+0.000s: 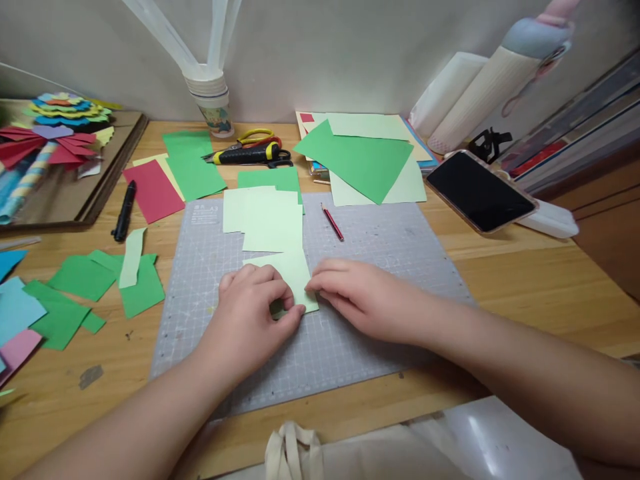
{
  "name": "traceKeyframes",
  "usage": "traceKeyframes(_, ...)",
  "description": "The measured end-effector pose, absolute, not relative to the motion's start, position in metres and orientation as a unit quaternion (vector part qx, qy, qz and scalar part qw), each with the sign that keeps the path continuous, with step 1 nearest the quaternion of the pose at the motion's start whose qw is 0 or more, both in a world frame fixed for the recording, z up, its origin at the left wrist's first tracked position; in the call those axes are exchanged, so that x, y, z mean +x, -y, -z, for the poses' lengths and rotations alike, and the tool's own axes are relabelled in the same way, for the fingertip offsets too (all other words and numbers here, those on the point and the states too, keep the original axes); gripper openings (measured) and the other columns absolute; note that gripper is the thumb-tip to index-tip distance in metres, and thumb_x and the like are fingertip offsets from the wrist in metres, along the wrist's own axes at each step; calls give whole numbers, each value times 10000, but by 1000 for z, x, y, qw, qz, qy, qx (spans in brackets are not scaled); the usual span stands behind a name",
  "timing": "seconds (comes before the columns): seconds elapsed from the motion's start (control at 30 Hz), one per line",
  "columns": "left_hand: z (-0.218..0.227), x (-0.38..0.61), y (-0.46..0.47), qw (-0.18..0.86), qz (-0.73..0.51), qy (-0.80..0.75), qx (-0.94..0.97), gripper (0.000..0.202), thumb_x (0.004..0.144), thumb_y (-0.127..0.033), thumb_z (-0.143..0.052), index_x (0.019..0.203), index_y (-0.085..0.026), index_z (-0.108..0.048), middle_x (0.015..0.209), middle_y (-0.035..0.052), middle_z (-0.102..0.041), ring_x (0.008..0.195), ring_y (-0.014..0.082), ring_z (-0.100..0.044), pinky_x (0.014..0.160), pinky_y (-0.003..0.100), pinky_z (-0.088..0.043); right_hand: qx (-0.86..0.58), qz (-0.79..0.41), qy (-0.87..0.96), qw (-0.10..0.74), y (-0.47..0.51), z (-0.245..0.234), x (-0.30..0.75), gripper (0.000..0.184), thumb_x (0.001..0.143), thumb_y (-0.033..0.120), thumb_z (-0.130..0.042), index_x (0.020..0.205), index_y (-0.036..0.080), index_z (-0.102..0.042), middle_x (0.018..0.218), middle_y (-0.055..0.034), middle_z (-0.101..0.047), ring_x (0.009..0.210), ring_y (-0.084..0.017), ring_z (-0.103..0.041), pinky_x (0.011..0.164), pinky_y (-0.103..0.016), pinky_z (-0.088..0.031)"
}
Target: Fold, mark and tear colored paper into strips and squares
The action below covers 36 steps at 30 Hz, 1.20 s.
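A light green sheet of paper (287,270) lies on the grey cutting mat (390,267). My left hand (255,300) rests over its left and lower part, fingers curled and thumb at the near edge. At the sheet's right edge, my right hand (355,293) has its fingers closed together on the paper; their undersides are hidden. Just beyond are more light green pieces (273,223), overlapping one another, with a darker green sheet (267,177) partly beneath them. A short red pencil (332,222) sits on the mat beyond my right hand.
Green scraps (83,277) and a black marker (124,212) lie at left. Behind are a yellow-black utility knife (245,155), stacked paper cups (213,103) and a paper pile (370,160). A phone (480,190) and a bottle (493,90) stand at right.
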State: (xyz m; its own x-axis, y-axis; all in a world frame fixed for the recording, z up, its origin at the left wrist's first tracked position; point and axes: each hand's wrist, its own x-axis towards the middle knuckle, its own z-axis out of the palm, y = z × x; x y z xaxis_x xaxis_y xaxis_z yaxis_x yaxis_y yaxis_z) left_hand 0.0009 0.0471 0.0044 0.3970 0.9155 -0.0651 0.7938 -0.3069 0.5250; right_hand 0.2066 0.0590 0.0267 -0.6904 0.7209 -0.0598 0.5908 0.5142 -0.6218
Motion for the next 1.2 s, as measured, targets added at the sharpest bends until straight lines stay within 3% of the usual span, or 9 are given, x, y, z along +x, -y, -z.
traceKeyframes(0.2, -3, 0, -48, 239, -131, -531, 803, 192, 805, -361, -622, 672, -223, -605, 799, -9, -616, 853, 204, -502, 798, 399, -280, -344, -186, 900, 193, -29, -8, 225, 351, 904, 71, -431, 1196, 142, -615, 1185, -145, -669, 1084, -227, -623, 919, -409, -529)
traceKeyframes(0.33, -2, 0, -49, 235, -129, -527, 806, 191, 804, -360, -620, 669, -225, -608, 795, -5, -622, 847, 203, -507, 791, 394, -287, -367, -181, 883, 231, -29, 1, 231, 367, 885, 53, -433, 1164, 169, -641, 1217, -130, -672, 1126, -205, -631, 938, -372, -546)
traceKeyframes(0.77, -3, 2, -53, 234, -126, -526, 808, 198, 796, -362, -625, 654, -228, -595, 759, -18, -627, 815, 196, -516, 770, 384, -297, -330, -145, 915, 182, -33, 0, 226, 335, 886, 69, -438, 1125, 132, -664, 1182, -170, -657, 1065, -263, -618, 853, -422, -552)
traceKeyframes(0.97, -5, -2, -55, 222, -133, -442, 859, 79, 861, -315, -606, 818, -265, -649, 806, -33, -645, 836, 170, -531, 774, 365, -288, -332, -166, 913, 169, -35, -3, 224, 329, 893, 67, -428, 1116, 153, -653, 1147, -154, -656, 1029, -250, -608, 854, -426, -537)
traceKeyframes(1.2, -7, -9, -53, 152, -124, -341, 920, 179, 950, -258, -501, 985, -308, -670, 887, -16, -640, 838, 151, -524, 781, 367, -277, -337, -242, 886, 209, -38, -1, 225, 386, 860, 16, -435, 1115, 178, -675, 1162, -134, -650, 1078, -233, -594, 901, -419, -524)
